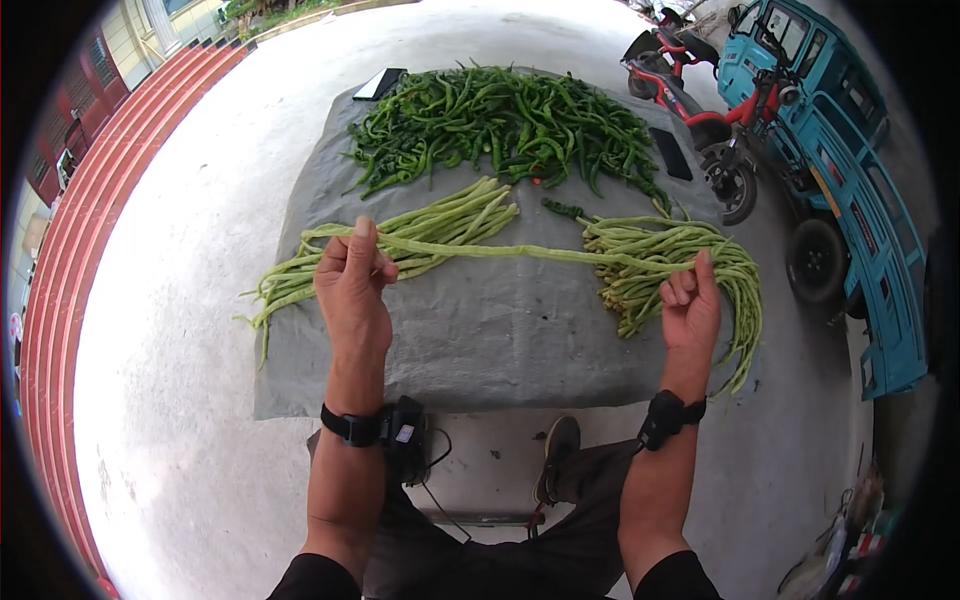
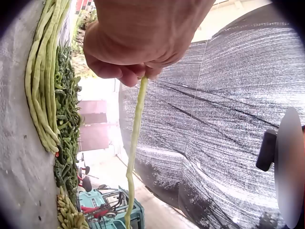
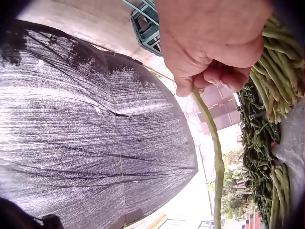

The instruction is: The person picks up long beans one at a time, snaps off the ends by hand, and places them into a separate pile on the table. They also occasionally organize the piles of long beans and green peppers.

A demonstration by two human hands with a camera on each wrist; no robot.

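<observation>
One long green bean (image 1: pixel 520 251) stretches across between my two hands above the covered table. My left hand (image 1: pixel 352 275) pinches its left end with thumb and fingers, and my right hand (image 1: pixel 692 302) pinches the right end. Seen from the left wrist, the same long bean (image 2: pixel 135 138) runs down from the fingertips; the right wrist view shows the bean (image 3: pixel 217 157) curving slightly. Behind my left hand lies a loose bunch of long beans (image 1: pixel 455 215). A thicker bundle of long beans (image 1: pixel 650 240) lies beside my right hand, its tips drooping over the table's right side.
A big heap of green peppers (image 1: pixel 500 120) covers the far part of the grey cloth (image 1: pixel 480 340). A dark phone (image 1: pixel 670 154) lies right of the heap, and a white-and-black flat object (image 1: pixel 380 84) lies left. Beyond stand a red electric bike (image 1: pixel 700 110) and a blue three-wheeled truck (image 1: pixel 850 190).
</observation>
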